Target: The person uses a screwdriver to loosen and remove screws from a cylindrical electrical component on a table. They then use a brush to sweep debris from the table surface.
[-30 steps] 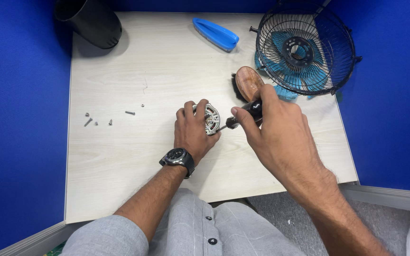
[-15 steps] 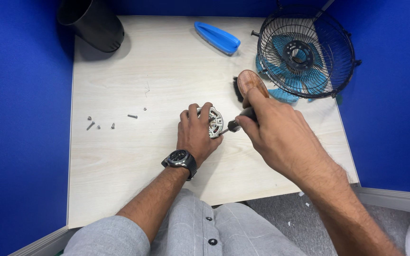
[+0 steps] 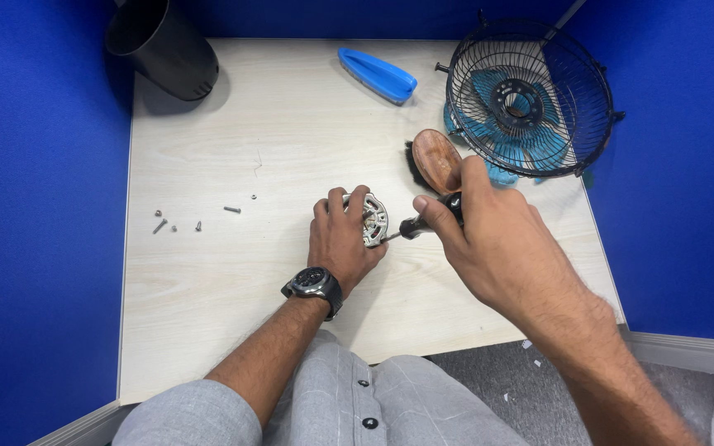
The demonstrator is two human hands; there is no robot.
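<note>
Just under left hand (image 3: 342, 239): motor (image 3: 372, 220)

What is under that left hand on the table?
Under the left hand sits a round silvery metal part; only its right edge shows. The right hand puts a screwdriver against it. The rest is covered.

Worktop (image 3: 208, 149): pale wood-grain laminate, matt. Motor housing (image 3: 372, 220): bare cast metal, dull silver sheen. Screwdriver (image 3: 423, 223): black handle, looks plastic, slight gloss. Loose screws (image 3: 177, 220): bright metal. Fan guard (image 3: 530, 99): dark wire, smooth; blades inside blue plastic. Brush (image 3: 435, 158): varnished wood back, glossy. Cup (image 3: 163, 45): matt black plastic. Blue cover (image 3: 378, 74): smooth plastic.
</note>
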